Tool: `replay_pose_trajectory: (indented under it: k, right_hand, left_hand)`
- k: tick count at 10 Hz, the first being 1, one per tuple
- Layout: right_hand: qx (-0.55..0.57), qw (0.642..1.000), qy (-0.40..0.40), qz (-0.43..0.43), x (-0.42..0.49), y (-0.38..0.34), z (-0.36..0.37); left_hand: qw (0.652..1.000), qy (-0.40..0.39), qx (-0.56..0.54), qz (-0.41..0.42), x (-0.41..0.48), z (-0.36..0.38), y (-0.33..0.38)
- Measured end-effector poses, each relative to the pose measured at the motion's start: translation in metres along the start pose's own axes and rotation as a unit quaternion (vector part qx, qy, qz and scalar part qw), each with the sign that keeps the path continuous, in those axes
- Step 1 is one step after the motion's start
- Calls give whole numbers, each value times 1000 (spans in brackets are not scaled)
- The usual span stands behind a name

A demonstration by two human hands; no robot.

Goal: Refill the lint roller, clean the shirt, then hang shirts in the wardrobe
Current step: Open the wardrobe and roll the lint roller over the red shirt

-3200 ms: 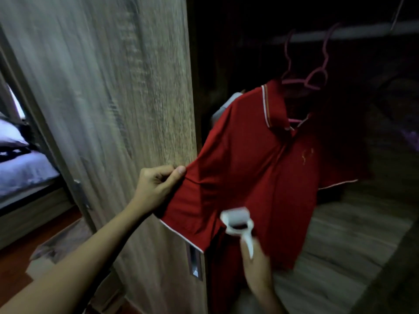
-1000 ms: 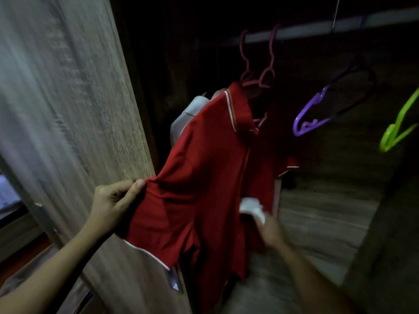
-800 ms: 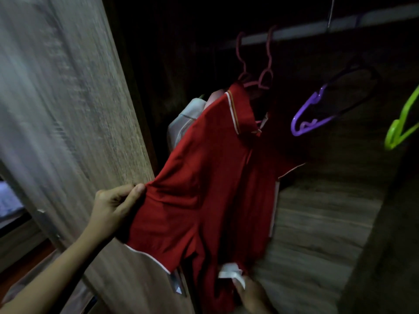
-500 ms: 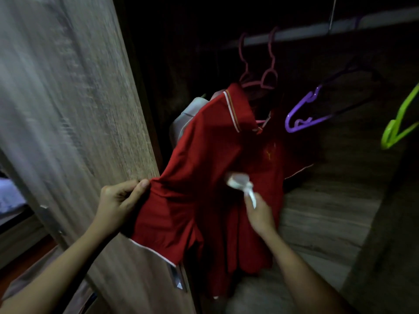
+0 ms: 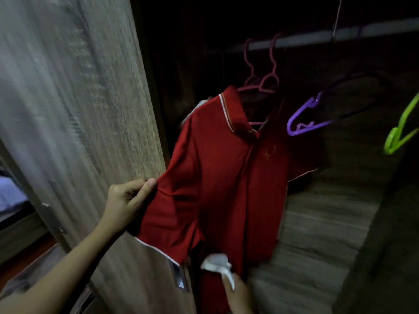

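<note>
The red shirt (image 5: 226,177) hangs on a pink hanger (image 5: 260,86) hooked over the wardrobe rail (image 5: 317,34), so its long axis runs straight down from collar to hem, just inside the open wardrobe door (image 5: 79,109). The left hand (image 5: 127,200) has its grip pressed together on the sleeve, thumb on top and curled fingers beneath, and draws that sleeve out to the left so the chest panel is stretched flat. The right hand (image 5: 238,291) sits low at the bottom of the view, holding the lint roller (image 5: 216,264) by its handle; motion blur smears it, but the fingers seem closed round the handle, with the white head pointing up and left against the lower front of the shirt, just under the sleeve's white-trimmed edge. The relation that matters is this: nearly all of the shirt front lies above the roller head, along the garment's long axis, and the right hand is the nearer one to it. The next stroke probably wants to run upward toward the collar while the left hand holds the cloth taut. A purple hanger (image 5: 303,123) and a green hanger (image 5: 401,134) hang bare to the right.
</note>
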State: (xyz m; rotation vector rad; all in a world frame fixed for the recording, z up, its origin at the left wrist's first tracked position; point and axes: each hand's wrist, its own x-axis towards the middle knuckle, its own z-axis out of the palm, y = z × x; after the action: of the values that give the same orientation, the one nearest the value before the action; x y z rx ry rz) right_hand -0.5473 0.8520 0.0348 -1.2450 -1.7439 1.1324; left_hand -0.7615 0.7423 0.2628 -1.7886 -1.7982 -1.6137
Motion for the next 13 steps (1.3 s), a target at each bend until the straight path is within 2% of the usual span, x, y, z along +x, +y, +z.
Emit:
replay_pose_trajectory:
  k: [1, 2, 3, 4, 5, 6, 7, 8, 9, 10, 11, 12, 13]
  right_hand:
    - [-29, 1000, -1, -1, -2, 5, -9]
    - [-38, 998, 31, -31, 11, -24, -33]
    - [-12, 984, 133, -114, 45, -109, -81]
    - [37, 962, 189, -192, 51, -183, -107]
    - [54, 956, 186, -222, 32, -207, -108]
    - [51, 959, 144, -240, -1, -193, -92]
    - [97, 986, -16, -137, -17, -103, -21]
    - [228, 951, 189, -92, 42, -24, 39]
    - [285, 843, 456, -7, 49, -43, 35]
    - [85, 957, 199, -194, 0, -132, -62]
    - [56, 969, 130, -202, 19, -203, -85]
    - [46, 968, 166, -182, 37, -223, -90]
    - [78, 957, 129, -248, 2, -193, -66]
  left_hand:
    - [1000, 3, 6, 11, 0, 0, -1]
    - [1000, 3, 2, 9, 1, 0, 0]
    - [1000, 7, 2, 9, 1, 1, 0]
    - [1000, 7, -4, 17, 0, 3, 0]
    - [1000, 4, -8, 15, 0, 2, 0]
    - [1000, 0, -12, 14, -1, 2, 0]
    - [1000, 1, -13, 9, -2, 2, -1]
    - [1000, 9, -13, 8, -2, 3, 0]
    - [1000, 15, -10, 18, -1, 3, 5]
    - [1000, 13, -5, 14, 0, 2, 5]
    - [1000, 13, 5, 9, -1, 2, 4]
    - [1000, 10, 6, 8, -2, 0, 5]
    - [1000, 8, 7, 0, -2, 0, 3]
